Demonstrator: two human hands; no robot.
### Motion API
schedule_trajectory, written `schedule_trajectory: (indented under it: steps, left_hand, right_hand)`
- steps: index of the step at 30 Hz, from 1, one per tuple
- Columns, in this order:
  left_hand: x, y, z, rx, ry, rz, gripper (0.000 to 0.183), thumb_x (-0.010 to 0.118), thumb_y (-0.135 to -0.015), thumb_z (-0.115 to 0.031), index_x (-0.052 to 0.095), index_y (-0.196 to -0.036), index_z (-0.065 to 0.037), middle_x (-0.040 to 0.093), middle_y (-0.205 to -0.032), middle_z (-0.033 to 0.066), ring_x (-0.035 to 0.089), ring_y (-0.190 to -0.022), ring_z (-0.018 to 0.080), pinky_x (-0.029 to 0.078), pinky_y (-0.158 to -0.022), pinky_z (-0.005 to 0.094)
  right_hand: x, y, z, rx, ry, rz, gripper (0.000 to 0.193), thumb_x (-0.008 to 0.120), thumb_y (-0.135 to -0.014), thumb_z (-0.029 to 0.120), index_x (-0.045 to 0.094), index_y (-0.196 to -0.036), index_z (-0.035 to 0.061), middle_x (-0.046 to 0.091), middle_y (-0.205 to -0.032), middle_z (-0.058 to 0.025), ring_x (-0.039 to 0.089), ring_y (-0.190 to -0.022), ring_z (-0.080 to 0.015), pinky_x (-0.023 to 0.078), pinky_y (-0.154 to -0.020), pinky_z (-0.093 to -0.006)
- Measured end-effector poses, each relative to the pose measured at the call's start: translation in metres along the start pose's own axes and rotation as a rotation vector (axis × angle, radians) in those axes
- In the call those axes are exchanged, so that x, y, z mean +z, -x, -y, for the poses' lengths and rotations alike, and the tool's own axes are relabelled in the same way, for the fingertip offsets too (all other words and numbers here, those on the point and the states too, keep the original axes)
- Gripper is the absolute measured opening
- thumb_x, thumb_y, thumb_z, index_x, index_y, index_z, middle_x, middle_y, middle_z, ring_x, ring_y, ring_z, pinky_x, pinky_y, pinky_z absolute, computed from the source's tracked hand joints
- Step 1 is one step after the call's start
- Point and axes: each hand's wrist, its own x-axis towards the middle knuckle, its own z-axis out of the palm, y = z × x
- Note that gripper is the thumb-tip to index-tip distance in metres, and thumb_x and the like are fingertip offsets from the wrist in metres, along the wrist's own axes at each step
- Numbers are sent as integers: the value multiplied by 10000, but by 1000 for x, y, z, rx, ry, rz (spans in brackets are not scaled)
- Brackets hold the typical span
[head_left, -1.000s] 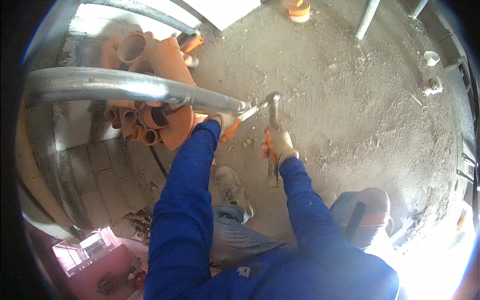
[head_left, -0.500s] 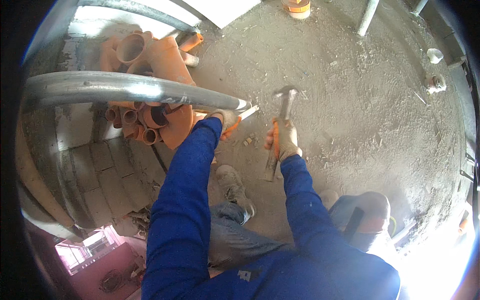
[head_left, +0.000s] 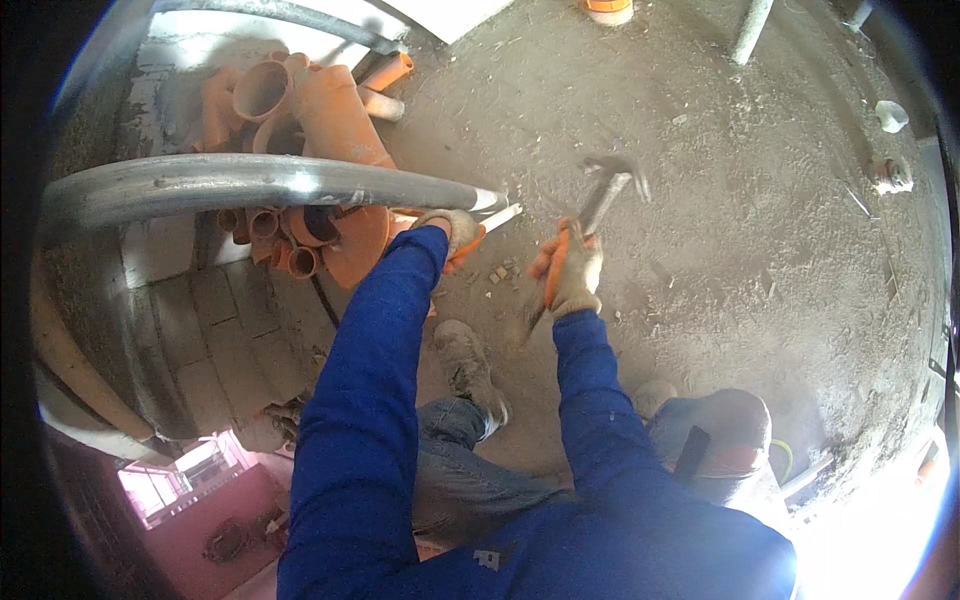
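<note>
My right hand [head_left: 573, 272], in a pale glove with orange edging, is closed around the handle of a hammer [head_left: 606, 200]. The hammer's metal head points away from me and is blurred by motion. My left hand [head_left: 455, 238], gloved the same way, is closed on a pale, narrow stick [head_left: 501, 217] whose far end sticks out to the right. I cannot tell what the stick is made of, and its near part is hidden in the glove. Just beyond the left hand ends a grey metal pole [head_left: 300, 182]. Hammer and stick are apart.
Orange plastic pipes and fittings [head_left: 335, 112] are piled behind and below the pole. Bare rough concrete floor [head_left: 700, 270] spreads ahead and right, with small chips. My shoe [head_left: 468, 372] stands below my hands. An orange and white bucket [head_left: 608, 12] and an upright post [head_left: 752, 32] are farther off.
The hammer has swung so its head leans more to the right, and my right hand has turned with it. My left hand keeps the stick almost in place. The view has shifted slightly.
</note>
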Motion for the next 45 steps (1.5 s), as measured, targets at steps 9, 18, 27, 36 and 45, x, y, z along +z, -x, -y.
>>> schedule_trajectory:
  steps: [9,18,27,36,45]
  left_hand:
    - [3,8,-4,10,-88,-92,504,488,-952,-555,663,-932,-83,639,-753,73,580,-569,214,437,-491,394]
    - [60,-44,37,344,-291,-304,388,526,-961,-388,676,-1008,-34,693,-869,189,685,-800,336,529,-669,464]
    - [105,-32,115,342,-213,-295,421,456,-1001,-404,566,-1308,-138,697,-1030,215,673,-967,407,526,-819,491]
    - [39,-31,124,622,-547,-272,334,465,-1004,-305,563,-1279,-142,707,-1009,194,692,-966,356,539,-816,469]
    - [21,-82,108,653,-367,-180,432,451,-996,-475,635,-1149,-116,675,-907,165,656,-829,321,512,-675,464]
  right_hand:
    - [-10,15,-17,325,356,159,185,541,-968,250,547,-1091,111,496,-695,-47,462,-483,-167,436,-454,-363]
    - [12,-2,10,11,-157,-78,304,551,-972,254,463,-1194,65,496,-745,-60,468,-509,-166,447,-464,-382]
    - [-35,-12,-48,106,-48,-107,175,540,-972,258,464,-1066,131,469,-716,-53,442,-477,-165,412,-444,-379]
    - [-10,-7,-86,25,-121,-170,161,557,-967,242,484,-1073,145,480,-732,-52,446,-489,-159,432,-453,-385]
    - [-28,51,-123,11,14,-311,207,601,-931,254,500,-1065,133,504,-740,-68,484,-482,-164,436,-438,-363]
